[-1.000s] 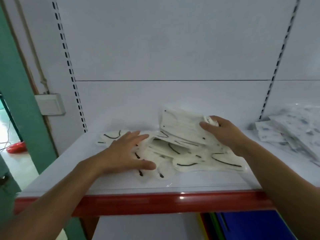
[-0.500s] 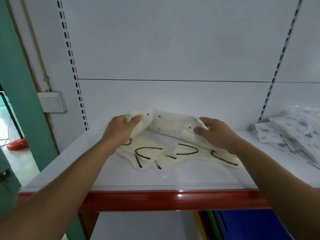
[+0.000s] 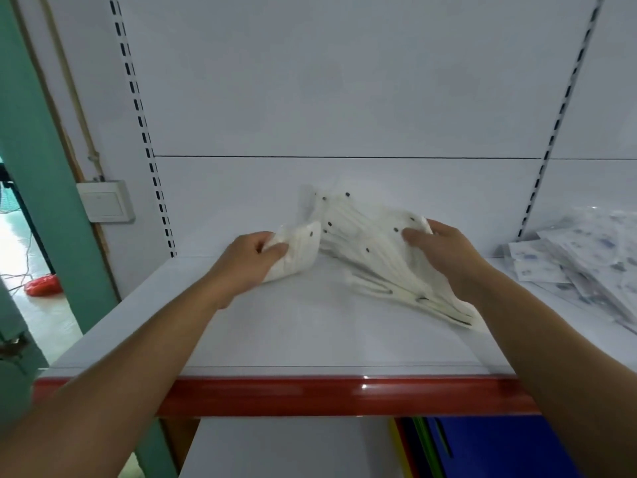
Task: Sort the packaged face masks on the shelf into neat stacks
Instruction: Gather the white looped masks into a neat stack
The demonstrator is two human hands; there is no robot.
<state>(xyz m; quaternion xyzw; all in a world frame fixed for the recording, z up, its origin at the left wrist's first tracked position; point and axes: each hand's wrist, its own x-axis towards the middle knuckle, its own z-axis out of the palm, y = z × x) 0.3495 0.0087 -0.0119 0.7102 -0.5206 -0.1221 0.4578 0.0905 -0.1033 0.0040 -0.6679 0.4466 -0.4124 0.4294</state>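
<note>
The white shelf (image 3: 275, 326) carried a fanned bundle of white packaged face masks (image 3: 372, 250) between both hands, its lower end resting under the right wrist. Blue-printed mask packets (image 3: 579, 267) lay well right of the right hand (image 3: 444, 250), which gripped the bundle's upper edge. The left hand (image 3: 248, 260) pinched its curled left end.

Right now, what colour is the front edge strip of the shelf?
Red and glossy; the front edge strip shows best in the head view.
</note>
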